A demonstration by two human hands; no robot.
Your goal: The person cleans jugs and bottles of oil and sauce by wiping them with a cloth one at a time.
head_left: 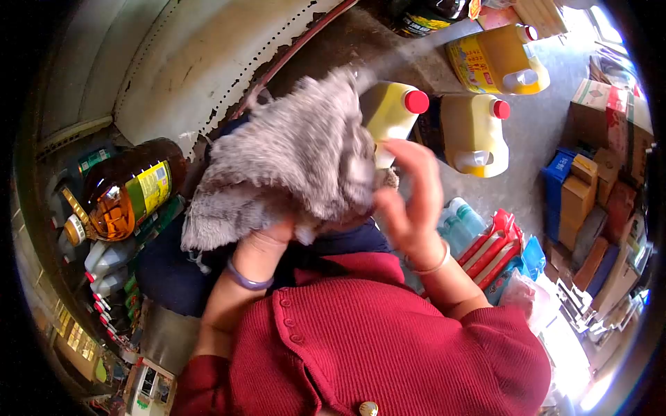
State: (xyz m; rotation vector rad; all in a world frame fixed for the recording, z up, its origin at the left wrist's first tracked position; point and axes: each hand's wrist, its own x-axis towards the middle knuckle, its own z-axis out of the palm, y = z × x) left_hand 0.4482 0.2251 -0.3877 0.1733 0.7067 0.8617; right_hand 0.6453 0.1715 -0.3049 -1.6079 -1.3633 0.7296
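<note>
A grey, fluffy cloth is bunched up in front of me, above my dark-clad lap. My left hand reaches into its lower folds and holds it; the fingers are hidden by the fabric. Just right of the cloth is my right hand, slightly blurred, thumb and fingers apart in a curve with nothing visible between them. A small patterned bit shows at the cloth's right edge, too blurred to name. Behind the right hand stands a yellow oil jug with a red cap, partly covered by the cloth.
More oil jugs stand on the floor ahead. On the left is a large bottle of amber oil. Red packages and bluish bottles lie to the right, with stacked cardboard boxes beyond. A worn white panel rises at upper left.
</note>
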